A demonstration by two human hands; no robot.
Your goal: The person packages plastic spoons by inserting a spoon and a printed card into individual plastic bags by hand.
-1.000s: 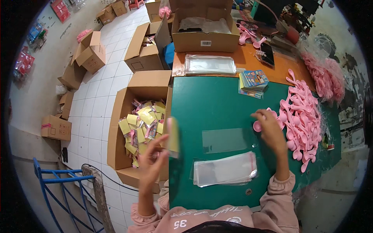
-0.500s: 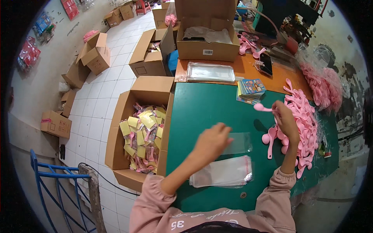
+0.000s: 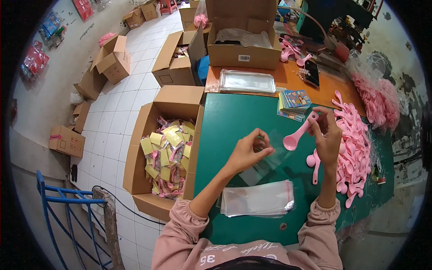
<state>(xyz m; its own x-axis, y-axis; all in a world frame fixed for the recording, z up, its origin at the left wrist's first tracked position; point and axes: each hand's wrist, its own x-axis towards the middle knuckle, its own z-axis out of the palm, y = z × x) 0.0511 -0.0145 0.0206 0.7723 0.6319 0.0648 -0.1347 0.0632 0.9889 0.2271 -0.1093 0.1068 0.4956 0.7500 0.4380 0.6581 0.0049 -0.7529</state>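
Observation:
A pink plastic spoon (image 3: 295, 135) is pinched by its handle in my right hand (image 3: 327, 135), its bowl hanging down to the left. My left hand (image 3: 250, 154) is closed on a clear plastic bag (image 3: 272, 159), lifted a little off the green tabletop (image 3: 216, 130). The spoon's bowl is close to the bag's upper right side; whether they touch I cannot tell. Nearer to me lies a stack of clear bags (image 3: 257, 198) with a red-marked edge. Beyond my right hand spreads a heap of pink spoons (image 3: 353, 153), and one spoon (image 3: 314, 166) lies at its left side.
A stack of printed cards (image 3: 293, 104) lies at the table's far side, near a pile of clear sleeves (image 3: 247, 82). Left of the table stands an open carton (image 3: 135, 166) of filled packets. A brown box (image 3: 243, 57) and a phone (image 3: 311, 73) sit farther back.
My left hand has raised the clear bag from the table and tilted it. My right hand has turned the spoon from level to bowl-down and brought it nearer the bag.

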